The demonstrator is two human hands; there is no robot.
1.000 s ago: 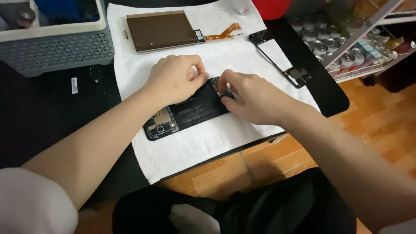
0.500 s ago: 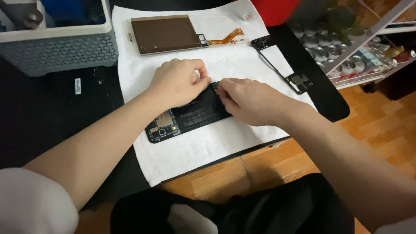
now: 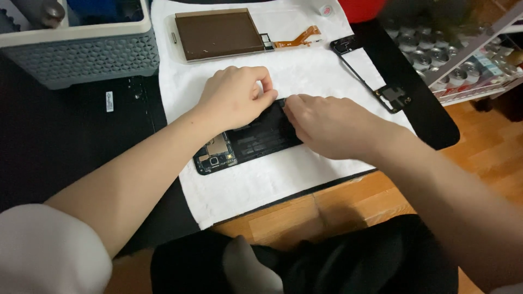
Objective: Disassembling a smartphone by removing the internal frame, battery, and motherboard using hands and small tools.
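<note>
An opened black phone body [image 3: 248, 142], with a battery and a circuit board at its near-left end, lies on a white cloth [image 3: 305, 71]. My left hand [image 3: 234, 98] rests on the phone's far edge, with fingers curled and pinching at its top. My right hand [image 3: 327, 125] covers the phone's right end, its fingertips meeting the left hand's fingers over the battery. What the fingertips pinch is hidden.
A brown screen panel [image 3: 218, 34] with an orange ribbon cable [image 3: 297, 39] lies at the cloth's far side. A black phone frame [image 3: 373, 76] lies to the right. A grey basket [image 3: 76, 49] stands far left. Shelves of small jars [image 3: 463, 49] stand right.
The view has shifted slightly. Both hands stay on the phone body, and their fingertips have closed together over the battery's top edge.
</note>
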